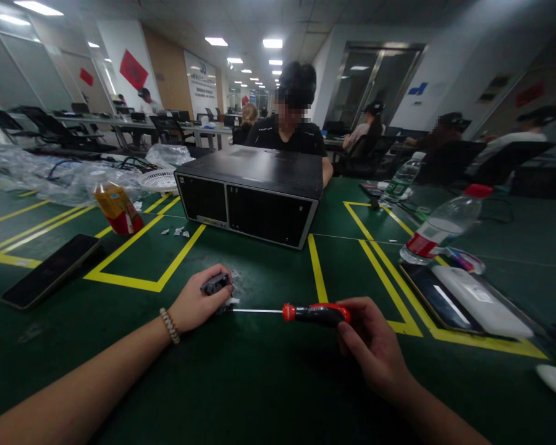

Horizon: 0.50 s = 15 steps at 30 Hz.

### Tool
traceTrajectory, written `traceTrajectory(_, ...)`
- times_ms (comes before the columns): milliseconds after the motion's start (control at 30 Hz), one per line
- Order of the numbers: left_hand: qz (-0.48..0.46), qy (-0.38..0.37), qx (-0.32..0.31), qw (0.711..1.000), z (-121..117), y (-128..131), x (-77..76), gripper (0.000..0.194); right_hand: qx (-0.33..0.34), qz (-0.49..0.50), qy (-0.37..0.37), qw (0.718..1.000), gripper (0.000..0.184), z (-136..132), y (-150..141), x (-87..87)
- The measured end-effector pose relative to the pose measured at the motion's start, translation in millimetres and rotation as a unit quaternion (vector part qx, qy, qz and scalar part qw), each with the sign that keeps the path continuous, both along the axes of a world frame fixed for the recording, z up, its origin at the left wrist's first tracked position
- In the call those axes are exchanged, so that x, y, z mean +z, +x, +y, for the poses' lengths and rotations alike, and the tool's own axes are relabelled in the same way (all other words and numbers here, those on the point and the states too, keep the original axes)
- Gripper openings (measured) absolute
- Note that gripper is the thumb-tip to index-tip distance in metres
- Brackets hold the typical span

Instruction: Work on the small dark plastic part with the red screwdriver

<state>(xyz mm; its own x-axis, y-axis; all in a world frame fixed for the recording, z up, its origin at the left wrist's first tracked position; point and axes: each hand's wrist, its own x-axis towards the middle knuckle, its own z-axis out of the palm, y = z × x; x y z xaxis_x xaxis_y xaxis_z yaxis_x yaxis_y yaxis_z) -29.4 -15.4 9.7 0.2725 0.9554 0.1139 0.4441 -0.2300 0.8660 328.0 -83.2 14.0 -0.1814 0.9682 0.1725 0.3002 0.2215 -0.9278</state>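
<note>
My left hand (202, 300), with a beaded bracelet on the wrist, is closed around a small dark grey plastic part (215, 283) on the green table (278, 377). What this part is, I cannot make out. Between finger and thumb of my right hand (373, 343) is the end of a red and black handle, that of a screwdriver (317, 313). Its thin metal shaft lies almost level and points left. The tip reaches the part at my left fingers, beside a small white bit; the exact contact point is hidden.
A black computer case (259, 185) lies on its side ahead, with a person (301, 111) behind it. On the left are a drink bottle (117, 207) and a phone (50, 269). A water bottle (445, 225) and another phone (438, 296) are on the right.
</note>
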Motion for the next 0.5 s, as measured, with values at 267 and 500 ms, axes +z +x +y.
traceTrajectory(267, -0.005, 0.004, 0.003, 1.000, -2.9, 2.2, 4.8, 0.012, -0.017, -0.005, -0.008, 1.000, 0.030, -0.3, -5.3, 4.0)
traceTrajectory(500, -0.008, -0.004, -0.001, 1.000, -2.2, 1.2, 2.7, 0.011, -0.024, -0.031, 0.003, 0.999, 0.028, 0.8, -1.5, -1.2)
